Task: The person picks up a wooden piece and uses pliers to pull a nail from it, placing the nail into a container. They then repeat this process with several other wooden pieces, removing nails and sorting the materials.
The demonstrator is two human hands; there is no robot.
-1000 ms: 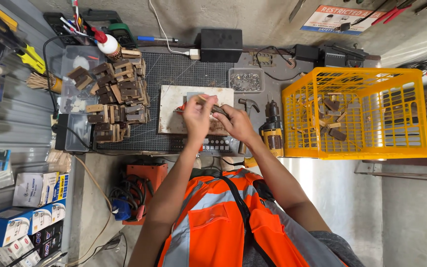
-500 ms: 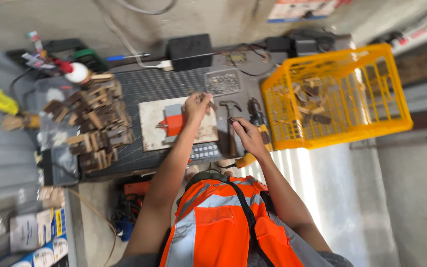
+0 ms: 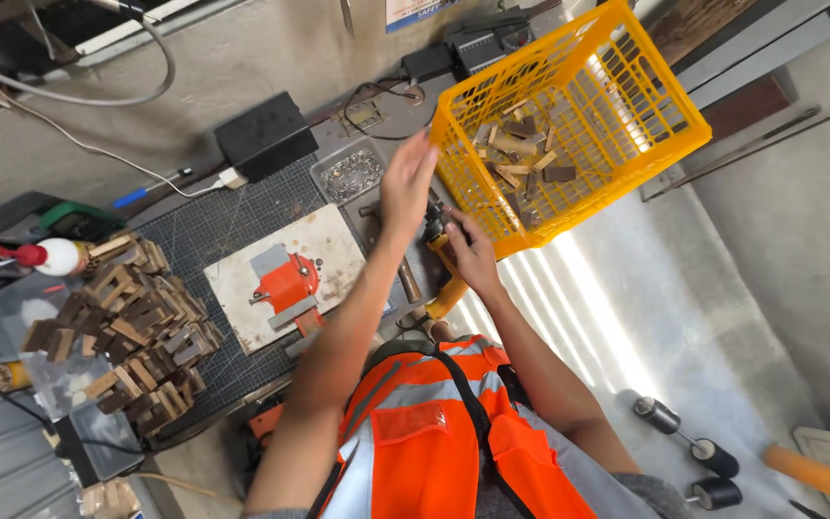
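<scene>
My left hand (image 3: 405, 185) stretches out to the near rim of a yellow plastic basket (image 3: 626, 125), fingers extended, with nothing seen in it. Several small wooden pieces (image 3: 525, 154) lie inside the basket. Just below the basket's corner, my right hand (image 3: 468, 255) curls over a black and yellow cordless drill (image 3: 446, 293) lying on the bench. A white plate (image 3: 338, 245) carrying an orange jig (image 3: 285, 284) sits on the dark cutting mat (image 3: 213, 221), left of both hands.
A heap of wooden blocks (image 3: 132, 327) lies at the left. A clear tray of small metal parts (image 3: 350, 175) and a black box (image 3: 266, 135) sit at the back. A white bottle with a red cap (image 3: 55, 257) lies far left. Black rollers (image 3: 684, 442) rest on the floor.
Both hands left the white plate and moved right. The left hand now reaches the basket rim and the right hand sits on the drill. The view swung toward the basket.
</scene>
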